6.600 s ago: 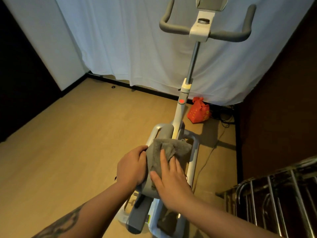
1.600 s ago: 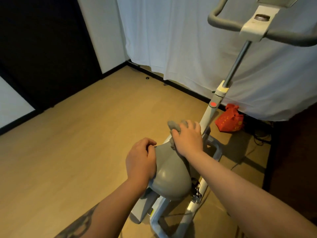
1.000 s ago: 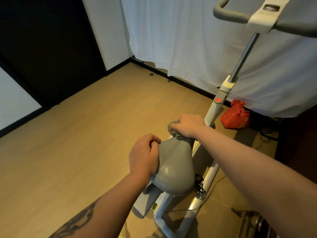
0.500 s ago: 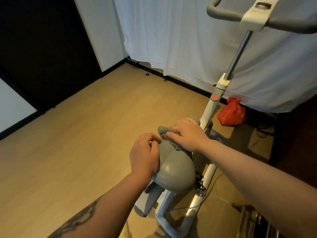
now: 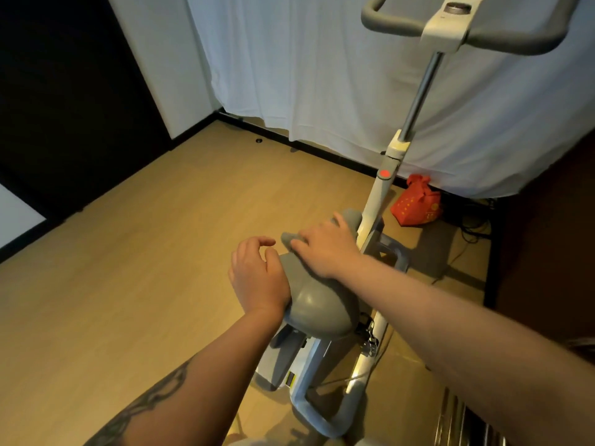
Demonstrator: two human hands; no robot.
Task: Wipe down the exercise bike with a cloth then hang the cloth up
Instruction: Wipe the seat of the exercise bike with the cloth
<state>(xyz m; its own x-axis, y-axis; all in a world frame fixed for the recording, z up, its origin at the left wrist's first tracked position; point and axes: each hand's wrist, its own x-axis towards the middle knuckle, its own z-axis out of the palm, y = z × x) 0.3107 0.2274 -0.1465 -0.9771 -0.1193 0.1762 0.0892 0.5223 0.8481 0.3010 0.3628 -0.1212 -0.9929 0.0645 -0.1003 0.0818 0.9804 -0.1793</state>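
The exercise bike's grey saddle [image 5: 318,310] is just below me, with its white post [image 5: 380,194] rising to the grey handlebars [image 5: 515,43]. My right hand [image 5: 325,249] presses a bunched grey cloth [image 5: 288,238] onto the saddle's narrow front end, fingers lying fairly flat over it. The cloth sticks out on both sides of the hand. My left hand [image 5: 257,278] rests against the saddle's left side, its fingers loosely curled and lifted off the edge, holding nothing.
A red bag [image 5: 415,207] and cables [image 5: 473,226] lie on the wooden floor behind the bike, under a white curtain [image 5: 322,75]. Bars of a metal rack [image 5: 467,423] show at the bottom right. A dark doorway [image 5: 64,91] is on the left.
My right hand has slid the cloth back along the saddle's front end. My left hand's fingers have come off the saddle edge and loosened.
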